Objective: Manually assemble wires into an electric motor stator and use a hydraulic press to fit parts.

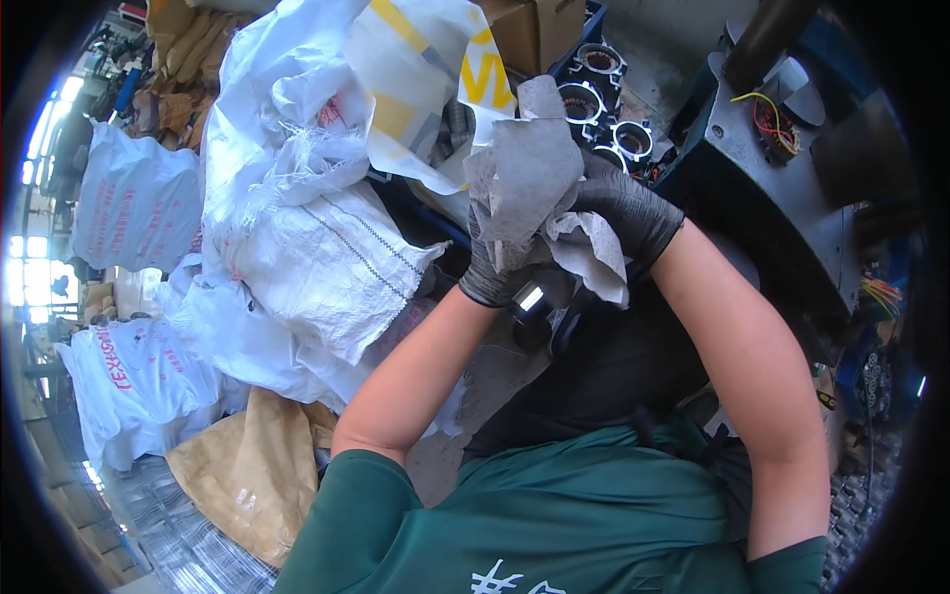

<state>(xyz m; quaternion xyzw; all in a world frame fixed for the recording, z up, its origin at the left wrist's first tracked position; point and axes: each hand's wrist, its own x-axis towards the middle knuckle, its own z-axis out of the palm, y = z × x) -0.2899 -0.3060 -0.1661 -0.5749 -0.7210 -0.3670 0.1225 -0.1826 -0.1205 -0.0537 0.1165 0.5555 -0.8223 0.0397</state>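
A crumpled, torn grey paper sheet (524,178) is bunched up in front of my chest, with a curled flap (594,257) hanging at its lower right. My left hand (485,272), in a black glove, grips the sheet's lower left; the paper covers most of its fingers. From the right, my right hand (633,213), also black-gloved, closes on the sheet's right side, fingertips hidden behind it. Just beyond the paper sit several round metal motor housings with copper windings (581,101). A white and yellow printed plastic bag (426,79) lies close behind the sheet on the left.
White woven sacks (317,247) heap up at the left, with more full sacks (139,198) farther off. A brown paper sack (252,465) lies at lower left. Behind stands a cardboard box (534,40). At right is a dark machine table (752,188) with coloured wires (772,124).
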